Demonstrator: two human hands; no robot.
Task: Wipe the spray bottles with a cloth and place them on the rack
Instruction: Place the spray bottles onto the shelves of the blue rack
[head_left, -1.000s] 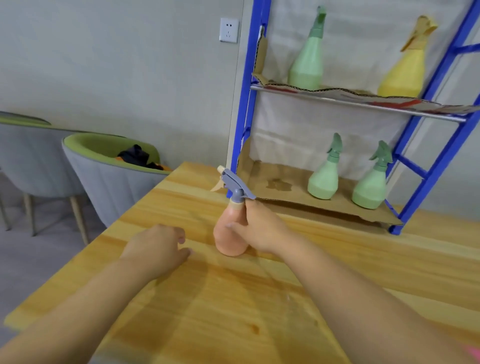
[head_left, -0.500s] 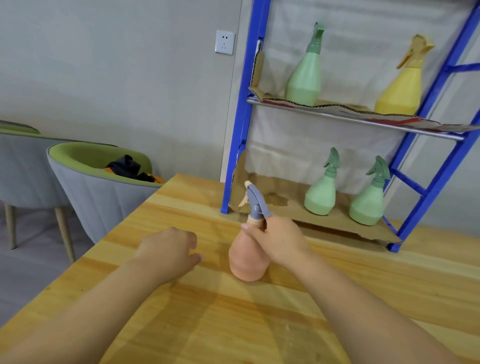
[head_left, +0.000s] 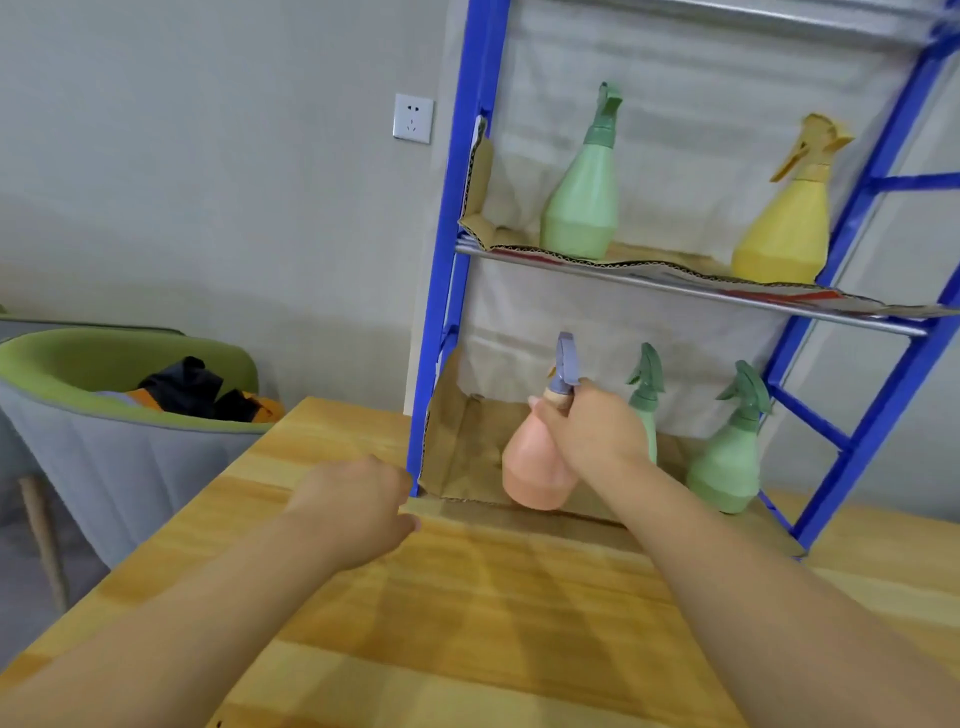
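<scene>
My right hand (head_left: 592, 431) grips the neck of a pink spray bottle (head_left: 535, 467) with a grey-blue trigger head, held tilted just above the front of the blue rack's (head_left: 447, 291) lower cardboard-lined shelf (head_left: 462, 457). Two green bottles (head_left: 727, 457) stand on that shelf to the right; one is partly hidden behind my hand. On the upper shelf stand a green bottle (head_left: 584, 197) and a yellow bottle (head_left: 787, 223). My left hand (head_left: 358, 499) hovers over the wooden table (head_left: 467, 623), fingers loosely curled, holding nothing. No cloth is in view.
A grey and green chair (head_left: 119, 410) with dark and orange items on its seat stands left of the table. A white wall socket (head_left: 413, 118) sits on the grey wall. The rack's blue side bars rise at the right.
My right hand has lifted the pink bottle off the table and carried it forward to the rack's lower shelf. My left hand stayed over the table.
</scene>
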